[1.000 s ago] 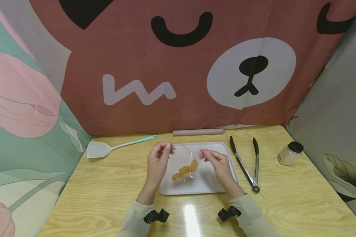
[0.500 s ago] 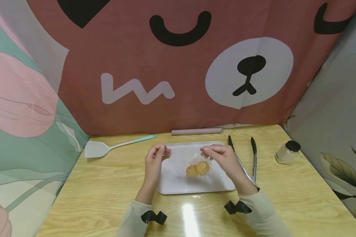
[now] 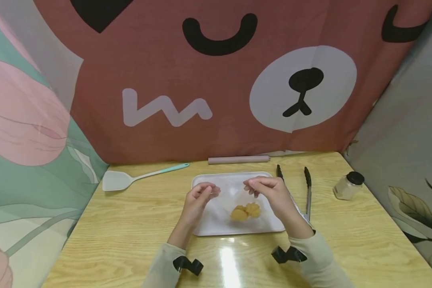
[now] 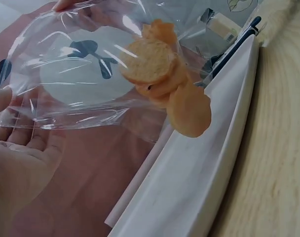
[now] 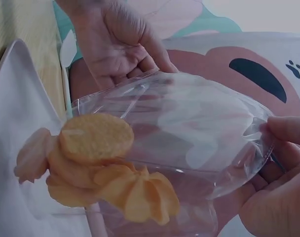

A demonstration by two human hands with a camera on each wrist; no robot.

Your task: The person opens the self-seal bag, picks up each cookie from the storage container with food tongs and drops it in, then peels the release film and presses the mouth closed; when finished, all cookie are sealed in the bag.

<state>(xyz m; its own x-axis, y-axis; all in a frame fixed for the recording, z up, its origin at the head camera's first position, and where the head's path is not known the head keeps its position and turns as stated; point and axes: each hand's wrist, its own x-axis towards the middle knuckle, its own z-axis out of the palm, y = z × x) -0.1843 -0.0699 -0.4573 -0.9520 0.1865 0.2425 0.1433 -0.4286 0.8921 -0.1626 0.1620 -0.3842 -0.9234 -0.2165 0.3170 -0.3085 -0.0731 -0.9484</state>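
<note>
A clear plastic bag [image 5: 204,113] hangs between both hands, over the white tray [image 3: 210,226]. Several golden-brown cookies [image 5: 95,138] are gathered in its lower part, some round and flat, one ridged like a flower. At one end of the bag, the left hand [image 3: 198,200] has its edge between thumb and fingers. The right hand [image 3: 275,196] pinches the opposite side, where the film bunches into creases in the right wrist view. From the left wrist, the cookies [image 4: 165,79] overlap the tray's long rim.
To the left lies a white spatula [image 3: 118,181] with a turquoise handle. Tongs [image 3: 308,192] with black tips lie right of the tray, partly behind the right arm. A black-lidded jar [image 3: 349,186] stands farther right. A pinkish rod [image 3: 239,160] lies along the back edge.
The bag's cookies have shifted right and turned, now showing the ridged one. The right hand moved right and then held there; the left hand first drew left, then came back toward the right.
</note>
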